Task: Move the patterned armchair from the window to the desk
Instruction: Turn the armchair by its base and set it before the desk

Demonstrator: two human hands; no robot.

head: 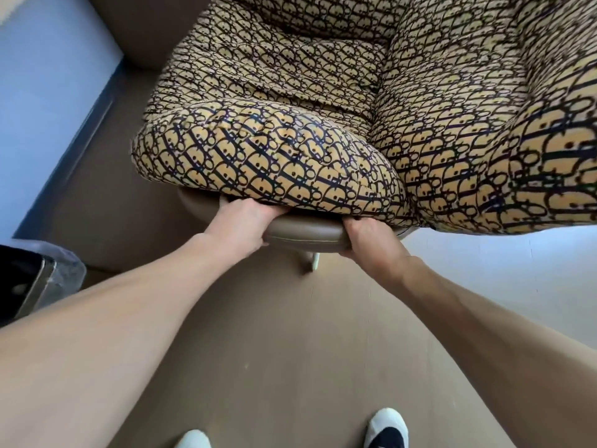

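Patterned armchair (339,101), plush quilted fabric, smooth brown rim gripped by both hands

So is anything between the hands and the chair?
No. The left hand and right hand both already grip the brown rim of the patterned armchair, under its cushion. The desk is not in view.

Bright daylight — motion blur, edges fisheye-warped.

You can read no clear words or numbers; the armchair (323,101) fabric carries only a repeating dark letter-like pattern on tan.
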